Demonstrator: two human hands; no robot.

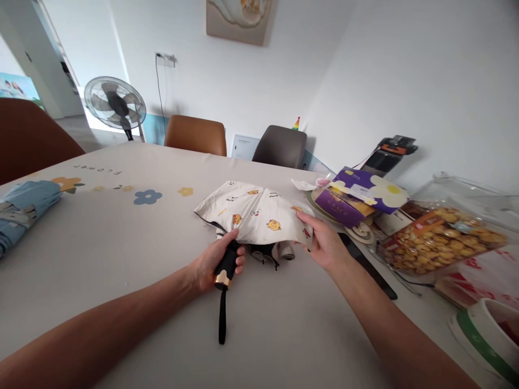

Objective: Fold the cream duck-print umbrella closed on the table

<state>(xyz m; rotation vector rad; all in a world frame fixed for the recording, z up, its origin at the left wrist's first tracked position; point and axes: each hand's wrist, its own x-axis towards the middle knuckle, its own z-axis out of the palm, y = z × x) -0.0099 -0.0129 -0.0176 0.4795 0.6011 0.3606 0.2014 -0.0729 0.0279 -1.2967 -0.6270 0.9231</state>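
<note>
A white folding umbrella (259,213) printed with small cartoon figures lies loosely gathered above the middle of the table, its canopy partly spread to the right. My left hand (221,256) is wrapped round its black handle, which has a gold-coloured end and a black wrist strap (222,319) hanging from it. My right hand (320,240) pinches the canopy's right edge between thumb and fingers. Dark inner fabric and rib tips show under the canopy's near edge. At the far left lies a blue folded umbrella (30,208).
Right of my right hand lie a dark flat phone-like object (368,267), a purple box (352,197), a clear container of nuts or snacks (441,237) and a white-and-green tub (486,340). Chairs (195,135) line the far edge; a fan (115,102) stands behind.
</note>
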